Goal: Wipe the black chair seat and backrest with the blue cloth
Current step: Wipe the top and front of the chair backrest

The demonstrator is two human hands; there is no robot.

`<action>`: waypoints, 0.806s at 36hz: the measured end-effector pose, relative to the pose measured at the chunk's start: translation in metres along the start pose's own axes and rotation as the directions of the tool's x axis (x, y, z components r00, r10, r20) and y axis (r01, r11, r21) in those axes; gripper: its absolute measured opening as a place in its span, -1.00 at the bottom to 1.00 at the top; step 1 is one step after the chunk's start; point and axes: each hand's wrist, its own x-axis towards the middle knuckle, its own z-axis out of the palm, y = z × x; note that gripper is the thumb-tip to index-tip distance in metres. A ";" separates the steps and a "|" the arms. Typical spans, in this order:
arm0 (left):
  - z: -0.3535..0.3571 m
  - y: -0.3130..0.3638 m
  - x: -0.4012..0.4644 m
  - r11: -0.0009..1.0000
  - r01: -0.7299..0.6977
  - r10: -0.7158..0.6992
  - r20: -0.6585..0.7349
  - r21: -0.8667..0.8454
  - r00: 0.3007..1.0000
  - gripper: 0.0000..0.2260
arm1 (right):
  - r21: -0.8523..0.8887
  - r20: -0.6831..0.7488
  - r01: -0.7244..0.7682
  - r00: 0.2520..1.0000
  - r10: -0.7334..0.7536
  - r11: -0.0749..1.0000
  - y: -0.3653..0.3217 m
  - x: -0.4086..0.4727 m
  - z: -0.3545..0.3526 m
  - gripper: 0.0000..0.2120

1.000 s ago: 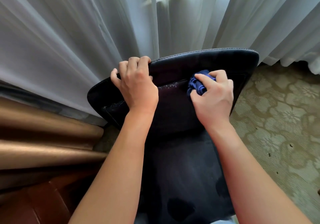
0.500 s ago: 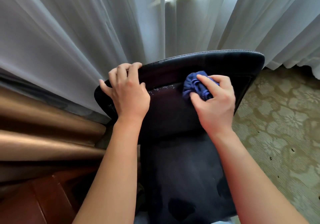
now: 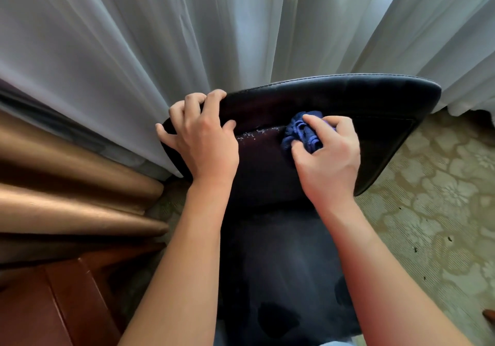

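White curtains (image 3: 134,51) behind black backrest (image 3: 361,99); left grip (image 3: 206,142) clasping backrest, right grip (image 3: 329,155) clutching blue cloth (image 3: 300,131).

From my feed: backrest (image 3: 348,96) looks like black leather or leatherette, smooth, a soft sheen along the stitched top edge; pale specks on the seam at its centre. Seat (image 3: 281,265) at 6 o'clock is matt and dark, with darker blotches. Blue cloth (image 3: 297,131) is soft, crumpled fabric. Sheer white curtain (image 3: 120,51) at 11 o'clock; bronze satin drape (image 3: 67,185) at 9. Floor (image 3: 442,211) at 3: matt floral pattern.
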 end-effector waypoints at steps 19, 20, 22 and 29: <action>-0.016 -0.053 -0.006 0.940 0.112 -0.117 0.003 -0.321 0.993 -0.61 | 0.049 -0.060 0.020 0.998 -0.017 0.999 0.000 -0.007 -0.012 -0.59; -0.016 -0.055 -0.006 0.925 0.139 -0.135 0.036 -0.354 0.990 -0.61 | 0.044 -0.051 0.013 0.999 -0.011 0.999 0.000 -0.006 -0.010 -0.58; -0.016 -0.058 -0.008 0.901 0.155 -0.143 0.062 -0.404 0.988 -0.62 | 0.032 -0.040 0.023 0.999 -0.022 0.999 -0.003 -0.009 -0.004 -0.58; -0.012 -0.061 -0.002 0.895 0.123 -0.128 0.017 -0.429 0.992 -0.67 | -0.038 0.009 0.114 0.993 -0.114 0.993 -0.022 -0.023 0.025 -0.60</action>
